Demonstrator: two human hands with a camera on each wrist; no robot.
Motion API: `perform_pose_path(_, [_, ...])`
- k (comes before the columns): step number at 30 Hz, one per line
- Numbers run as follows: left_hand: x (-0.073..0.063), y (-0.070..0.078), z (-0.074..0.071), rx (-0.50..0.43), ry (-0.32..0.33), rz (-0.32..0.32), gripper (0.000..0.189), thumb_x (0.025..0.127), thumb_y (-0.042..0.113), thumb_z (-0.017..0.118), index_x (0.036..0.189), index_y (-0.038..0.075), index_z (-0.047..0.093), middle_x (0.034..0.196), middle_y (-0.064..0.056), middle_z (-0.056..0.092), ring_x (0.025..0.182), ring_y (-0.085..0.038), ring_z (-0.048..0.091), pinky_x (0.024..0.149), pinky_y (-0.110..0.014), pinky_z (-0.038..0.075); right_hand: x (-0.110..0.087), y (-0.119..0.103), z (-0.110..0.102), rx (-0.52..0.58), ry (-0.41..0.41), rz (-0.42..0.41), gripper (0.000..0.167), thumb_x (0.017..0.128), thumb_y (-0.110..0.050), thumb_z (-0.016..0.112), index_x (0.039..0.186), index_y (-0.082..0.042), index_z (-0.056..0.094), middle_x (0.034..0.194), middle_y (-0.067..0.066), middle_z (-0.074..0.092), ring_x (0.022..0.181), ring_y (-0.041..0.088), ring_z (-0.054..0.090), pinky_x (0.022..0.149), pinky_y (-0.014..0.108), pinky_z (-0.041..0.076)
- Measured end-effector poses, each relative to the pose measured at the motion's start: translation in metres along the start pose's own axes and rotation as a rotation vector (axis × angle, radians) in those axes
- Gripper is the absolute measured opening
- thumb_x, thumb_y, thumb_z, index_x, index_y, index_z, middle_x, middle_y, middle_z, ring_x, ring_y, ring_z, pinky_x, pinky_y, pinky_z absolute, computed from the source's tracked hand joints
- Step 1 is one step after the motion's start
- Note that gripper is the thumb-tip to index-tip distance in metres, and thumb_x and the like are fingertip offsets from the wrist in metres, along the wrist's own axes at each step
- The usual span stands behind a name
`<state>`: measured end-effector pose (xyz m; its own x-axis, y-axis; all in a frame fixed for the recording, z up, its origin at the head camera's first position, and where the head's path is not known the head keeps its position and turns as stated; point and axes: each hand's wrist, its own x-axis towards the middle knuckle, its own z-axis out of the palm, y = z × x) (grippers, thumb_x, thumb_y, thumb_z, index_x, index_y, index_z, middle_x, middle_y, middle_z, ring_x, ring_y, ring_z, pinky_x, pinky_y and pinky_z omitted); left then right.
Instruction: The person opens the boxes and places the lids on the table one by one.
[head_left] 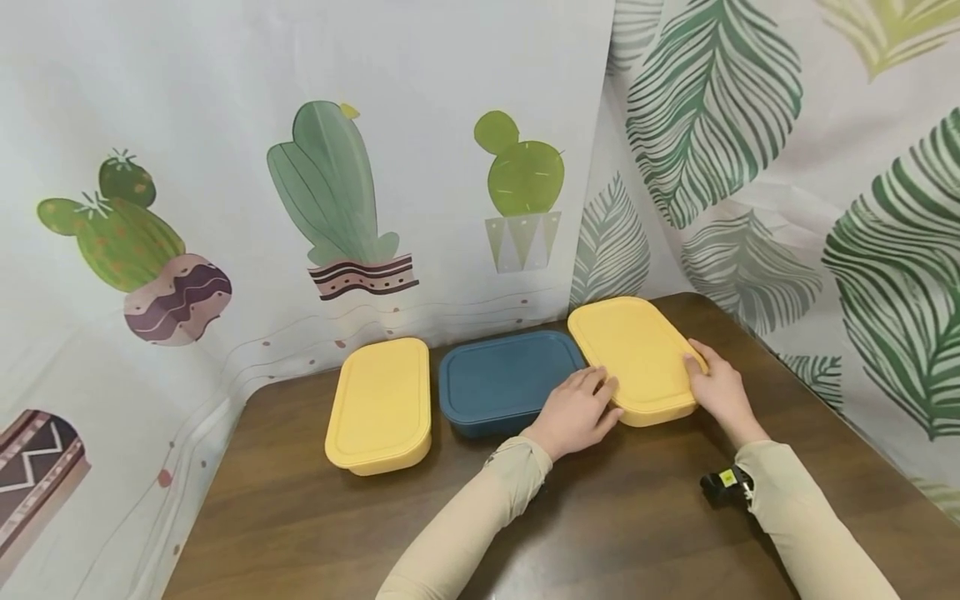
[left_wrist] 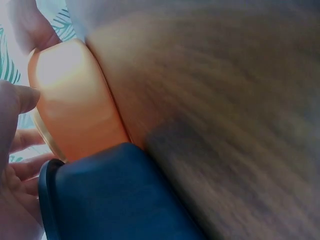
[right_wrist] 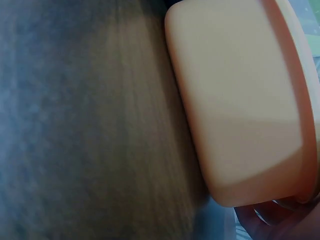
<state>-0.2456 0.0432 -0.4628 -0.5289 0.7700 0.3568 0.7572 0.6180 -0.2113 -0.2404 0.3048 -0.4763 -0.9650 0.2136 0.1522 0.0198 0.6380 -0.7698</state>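
Observation:
On the right of the table, a yellow lunch box [head_left: 637,354] with a lid sits at a slant. My right hand [head_left: 722,392] grips its right side near the front corner, thumb over the lid's edge. Fingers of that hand curl at the box's side in the right wrist view. My left hand [head_left: 573,412] touches the box's front left edge with loosely spread fingers. A dark blue lunch box [head_left: 510,375] stands just left of it, partly behind the left hand. In the left wrist view, the left thumb [left_wrist: 27,97] meets the yellow box [left_wrist: 82,100] at its lid edge.
Another yellow lunch box [head_left: 382,400] stands at the left, beside the blue one. All three are on a brown wooden table [head_left: 300,533]. Fabric with cactus and leaf prints [head_left: 442,167] hangs behind the table and along its right. A black wrist device [head_left: 723,486] sits by the right sleeve.

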Motion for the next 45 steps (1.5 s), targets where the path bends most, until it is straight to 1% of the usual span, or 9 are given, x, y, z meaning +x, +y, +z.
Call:
perform_pose_path(6, [0.000, 0.004, 0.001, 0.010, 0.013, 0.005, 0.049, 0.104, 0.045, 0.051, 0.139, 0.013, 0.061, 0.137, -0.010, 0.059, 0.131, -0.022, 0.054, 0.113, -0.034, 0.037, 0.002, 0.003, 0.000, -0.025, 0.049, -0.021, 0.055, 0.109, -0.033, 0.040, 0.150, 0.003, 0.042, 0.140, 0.040, 0.045, 0.123, 0.059, 0.045, 0.096, 0.068, 0.037])
perform_pose_path(9, [-0.001, 0.006, 0.001, 0.012, 0.012, 0.006, 0.049, 0.104, 0.046, 0.051, 0.140, 0.014, 0.061, 0.135, -0.009, 0.060, 0.130, -0.022, 0.054, 0.112, -0.035, 0.038, 0.003, 0.003, 0.000, -0.043, 0.071, -0.028, 0.053, 0.108, -0.033, 0.043, 0.147, 0.002, 0.046, 0.138, 0.039, 0.048, 0.118, 0.059, 0.048, 0.093, 0.068, 0.039])
perform_pose_path(13, [0.000, 0.008, 0.001, 0.028, 0.021, 0.012, 0.049, 0.104, 0.046, 0.051, 0.140, 0.014, 0.061, 0.133, -0.008, 0.060, 0.127, -0.020, 0.054, 0.113, -0.034, 0.037, 0.003, 0.002, -0.003, -0.050, 0.079, -0.027, 0.053, 0.108, -0.035, 0.044, 0.147, 0.001, 0.048, 0.136, 0.038, 0.051, 0.109, 0.055, 0.053, 0.088, 0.065, 0.042])
perform_pose_path(16, [0.000, 0.010, 0.001, 0.040, 0.032, 0.012, 0.049, 0.103, 0.046, 0.052, 0.139, 0.014, 0.061, 0.130, -0.008, 0.060, 0.125, -0.019, 0.055, 0.113, -0.032, 0.037, 0.005, 0.001, -0.005, -0.051, 0.083, -0.031, 0.053, 0.108, -0.035, 0.044, 0.146, 0.001, 0.049, 0.134, 0.038, 0.052, 0.106, 0.055, 0.054, 0.086, 0.064, 0.042])
perform_pose_path(22, [0.000, 0.015, 0.000, 0.051, 0.045, 0.004, 0.049, 0.102, 0.047, 0.052, 0.139, 0.016, 0.062, 0.128, -0.006, 0.060, 0.120, -0.018, 0.056, 0.109, -0.030, 0.041, 0.008, 0.000, -0.006, -0.061, 0.106, -0.063, 0.051, 0.106, -0.035, 0.049, 0.140, 0.002, 0.055, 0.135, 0.034, 0.054, 0.114, 0.060, 0.050, 0.090, 0.067, 0.039])
perform_pose_path(26, [-0.001, 0.017, 0.001, 0.057, 0.042, -0.004, 0.050, 0.102, 0.048, 0.052, 0.140, 0.017, 0.061, 0.128, -0.005, 0.060, 0.119, -0.017, 0.056, 0.105, -0.028, 0.043, 0.011, 0.002, -0.005, -0.052, 0.113, -0.087, 0.051, 0.106, -0.037, 0.052, 0.138, 0.003, 0.058, 0.134, 0.033, 0.056, 0.117, 0.059, 0.050, 0.092, 0.066, 0.040])
perform_pose_path(34, [-0.002, 0.019, 0.001, 0.064, 0.045, -0.014, 0.049, 0.102, 0.046, 0.053, 0.141, 0.017, 0.060, 0.127, -0.004, 0.059, 0.118, -0.016, 0.055, 0.105, -0.028, 0.043, 0.016, 0.006, -0.004, -0.044, 0.101, -0.085, 0.053, 0.105, -0.039, 0.053, 0.137, 0.003, 0.058, 0.133, 0.034, 0.056, 0.120, 0.059, 0.048, 0.094, 0.067, 0.039])
perform_pose_path(40, [-0.003, 0.024, -0.002, 0.079, 0.054, -0.042, 0.048, 0.101, 0.046, 0.054, 0.140, 0.017, 0.061, 0.125, -0.004, 0.060, 0.118, -0.017, 0.056, 0.104, -0.029, 0.044, 0.022, 0.006, -0.006, -0.081, 0.039, -0.054, 0.059, 0.105, -0.044, 0.049, 0.139, 0.004, 0.055, 0.136, 0.035, 0.053, 0.117, 0.060, 0.047, 0.093, 0.068, 0.039])
perform_pose_path(45, [-0.005, 0.027, -0.001, 0.099, 0.062, -0.057, 0.048, 0.101, 0.045, 0.054, 0.140, 0.017, 0.061, 0.124, -0.004, 0.059, 0.117, -0.017, 0.056, 0.102, -0.028, 0.046, 0.026, 0.005, -0.005, -0.106, 0.006, -0.048, 0.062, 0.105, -0.047, 0.047, 0.138, 0.005, 0.055, 0.132, 0.039, 0.053, 0.112, 0.059, 0.051, 0.091, 0.067, 0.041])
